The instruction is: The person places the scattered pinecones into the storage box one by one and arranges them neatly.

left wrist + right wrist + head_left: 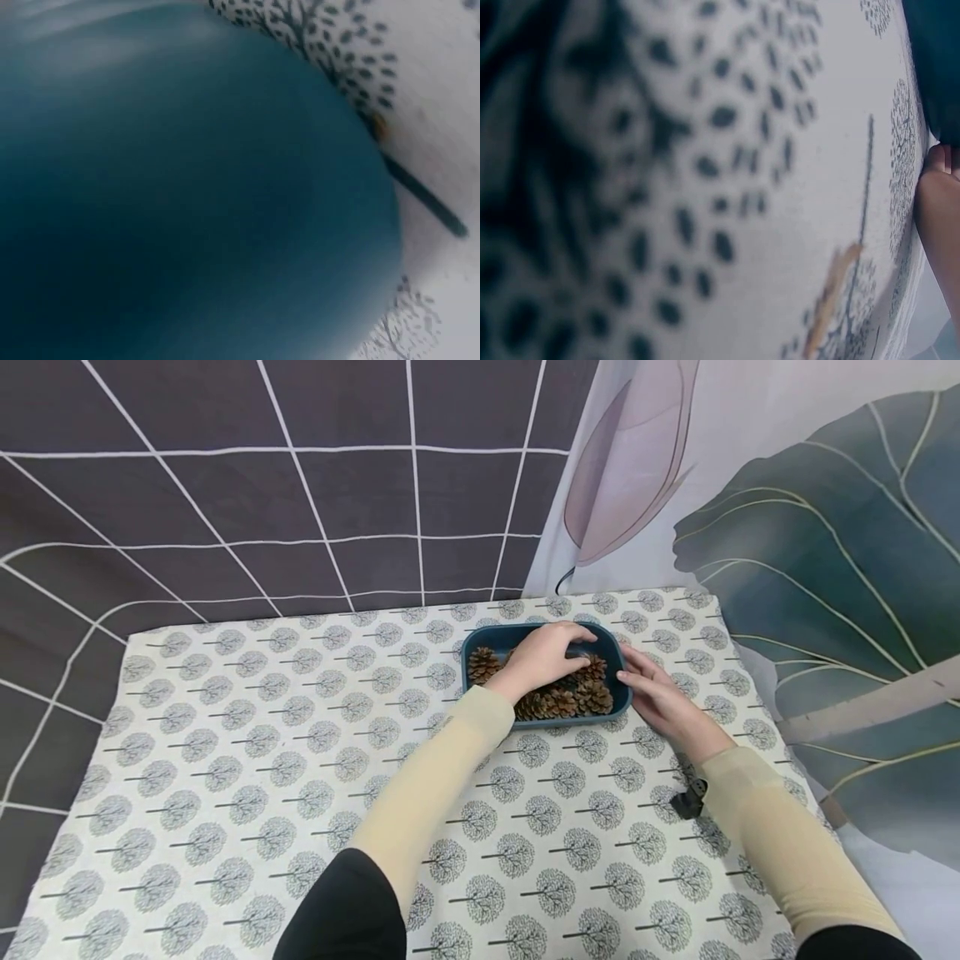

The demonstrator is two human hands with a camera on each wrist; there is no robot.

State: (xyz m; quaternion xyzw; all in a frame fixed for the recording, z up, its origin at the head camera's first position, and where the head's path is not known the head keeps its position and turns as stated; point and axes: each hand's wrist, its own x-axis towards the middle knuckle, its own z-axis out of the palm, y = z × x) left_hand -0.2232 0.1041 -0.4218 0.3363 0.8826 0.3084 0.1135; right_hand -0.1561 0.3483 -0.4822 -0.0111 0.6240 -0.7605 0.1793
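A dark blue oblong bin (547, 722) holds several brown pine cones (555, 702). My left hand (542, 653) reaches over the bin from the front, fingers pointing right and thumb apart from them. Its fingertips hover above the cones at the right end; no cone shows in its grasp. Against the bin's right end rests my right hand (660, 697), its thumb and fingertips touching the rim and outer wall. The left wrist view is mostly filled by the bin's blue wall (225, 180). At the right wrist view's edge, fingers (939, 202) meet the bin (937, 67).
The bin stands on a tree-patterned tablecloth (285, 768), near the table's back edge. A blurred tan sliver (831, 304) lies on the cloth. Behind hang a dark gridded curtain (300, 493) and a leaf-printed one (840, 560). A small black device (690, 799) is by the right wrist.
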